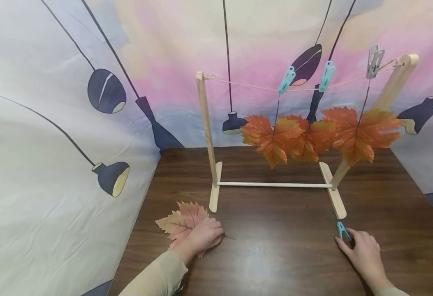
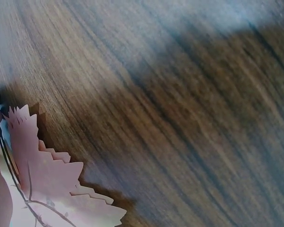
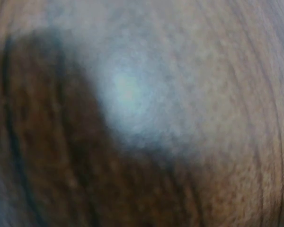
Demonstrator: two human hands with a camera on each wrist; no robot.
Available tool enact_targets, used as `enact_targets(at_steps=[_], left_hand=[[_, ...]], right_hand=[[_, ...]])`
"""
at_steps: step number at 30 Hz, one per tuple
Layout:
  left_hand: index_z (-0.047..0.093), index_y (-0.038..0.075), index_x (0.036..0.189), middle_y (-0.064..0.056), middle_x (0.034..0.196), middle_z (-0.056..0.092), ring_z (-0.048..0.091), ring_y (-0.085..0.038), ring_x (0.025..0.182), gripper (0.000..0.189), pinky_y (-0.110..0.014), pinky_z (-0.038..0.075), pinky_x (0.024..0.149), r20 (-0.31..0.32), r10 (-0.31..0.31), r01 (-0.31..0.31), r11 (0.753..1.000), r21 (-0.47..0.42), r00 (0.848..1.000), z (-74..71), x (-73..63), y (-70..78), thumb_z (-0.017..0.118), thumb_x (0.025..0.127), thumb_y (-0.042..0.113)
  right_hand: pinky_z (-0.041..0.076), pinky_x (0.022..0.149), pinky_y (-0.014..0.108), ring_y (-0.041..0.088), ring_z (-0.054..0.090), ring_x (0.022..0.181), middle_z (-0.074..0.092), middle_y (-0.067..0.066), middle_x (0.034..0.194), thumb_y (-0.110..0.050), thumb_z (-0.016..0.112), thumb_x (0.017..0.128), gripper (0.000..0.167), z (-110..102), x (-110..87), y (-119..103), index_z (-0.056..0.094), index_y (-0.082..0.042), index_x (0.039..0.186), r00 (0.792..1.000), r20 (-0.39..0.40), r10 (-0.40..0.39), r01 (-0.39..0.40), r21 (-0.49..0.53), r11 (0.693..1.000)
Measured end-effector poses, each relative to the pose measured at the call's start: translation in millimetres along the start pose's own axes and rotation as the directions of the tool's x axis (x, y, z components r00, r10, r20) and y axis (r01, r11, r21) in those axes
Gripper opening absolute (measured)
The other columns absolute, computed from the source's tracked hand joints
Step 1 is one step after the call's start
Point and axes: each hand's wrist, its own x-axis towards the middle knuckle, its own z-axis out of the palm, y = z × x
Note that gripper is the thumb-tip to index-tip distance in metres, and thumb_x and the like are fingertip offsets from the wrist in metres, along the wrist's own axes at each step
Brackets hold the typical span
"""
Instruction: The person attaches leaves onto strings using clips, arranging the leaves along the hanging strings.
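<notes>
At the table's left front, my left hand (image 1: 206, 235) grips a pale pink and yellow-green maple leaf (image 1: 181, 222) near its stem. The thin stem pokes out to the right of the fingers. Layered toothed edges of the leaf (image 2: 52, 184) and dark stem lines appear in the left wrist view; whether more than one leaf lies there, I cannot tell. On the right, my right hand (image 1: 364, 250) pinches a light blue clothespin (image 1: 342, 231) between thumb and index finger, just in front of the rack's right foot. Only blurred tabletop fills the right wrist view.
A wooden rack (image 1: 208, 131) with a string (image 1: 246, 85) stands at the back. Orange maple leaves (image 1: 273, 135) hang from it by two blue clothespins (image 1: 326, 76) and a grey clothespin (image 1: 374, 61). A white rod (image 1: 272, 184) joins its feet. Behind hangs a printed cloth (image 1: 53, 164).
</notes>
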Motion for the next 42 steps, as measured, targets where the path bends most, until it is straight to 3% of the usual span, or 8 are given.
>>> enact_targets(at_steps=[13,29,42], left_hand=[[0.067,0.019,0.075,0.009,0.07,0.051,0.046,-0.01,0.069,0.005,-0.025,0.039,0.066,0.063,-0.043,0.044,0.999,-0.01,0.997,-3.8,0.4,2.4,0.07,0.08,0.019],[0.067,0.02,0.075,0.009,0.071,0.05,0.047,-0.011,0.07,0.005,-0.026,0.039,0.065,0.03,-0.03,0.03,1.0,-0.003,0.999,-4.0,4.8,7.9,0.07,0.079,0.018],[0.066,0.021,0.074,0.009,0.071,0.05,0.048,-0.011,0.071,0.006,-0.026,0.04,0.066,0.063,-0.028,0.027,0.999,0.025,0.998,-2.3,3.6,7.3,0.069,0.08,0.02]], right_hand=[[0.035,0.062,0.054,0.04,0.052,0.081,0.06,0.024,0.091,-0.027,0.076,0.077,0.043,1.5,-4.5,1.6,0.062,0.006,0.101,0.999,-0.027,-0.018,0.018,0.008,1.0],[0.036,0.062,0.054,0.04,0.052,0.08,0.06,0.023,0.089,-0.025,0.077,0.075,0.042,0.8,-3.1,0.7,0.062,0.006,0.1,0.998,-0.048,-0.027,0.028,0.004,1.0],[0.035,0.062,0.051,0.04,0.051,0.081,0.059,0.023,0.09,-0.025,0.076,0.076,0.043,0.3,-6.7,-0.4,0.062,0.006,0.102,0.999,-0.029,-0.021,0.021,-0.005,1.0]])
